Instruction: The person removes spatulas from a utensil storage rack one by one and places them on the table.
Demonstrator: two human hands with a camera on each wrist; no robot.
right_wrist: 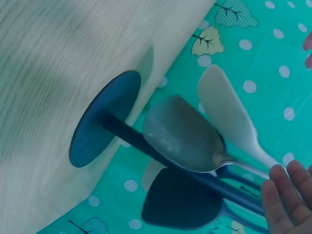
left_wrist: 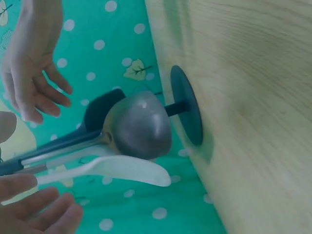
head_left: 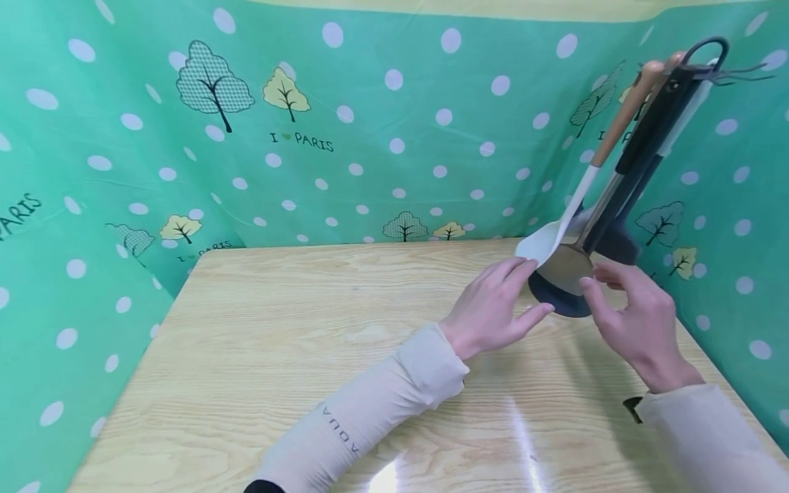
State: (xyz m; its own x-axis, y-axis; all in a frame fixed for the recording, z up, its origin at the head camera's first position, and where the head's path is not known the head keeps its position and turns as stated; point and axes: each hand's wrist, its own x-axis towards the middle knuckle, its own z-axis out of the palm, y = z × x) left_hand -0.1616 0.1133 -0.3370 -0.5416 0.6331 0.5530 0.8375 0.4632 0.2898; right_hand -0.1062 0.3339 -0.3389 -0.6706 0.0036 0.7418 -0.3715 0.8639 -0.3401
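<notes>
A dark utensil stand with a round base stands at the tabletop's back right. From it hang a white spoon with a wooden handle, a metal ladle-like utensil, a dark turner and other partly hidden utensils. My left hand is open beside the white spoon, fingertips overlapping its edge in the head view; contact cannot be told. My right hand is open, fingers slightly bent, right of the metal utensil, holding nothing.
The stand is on a light wooden table. A green polka-dotted cloth with tree prints rises behind the table and along both sides. Hooks spread out at the stand's top, above the right hand.
</notes>
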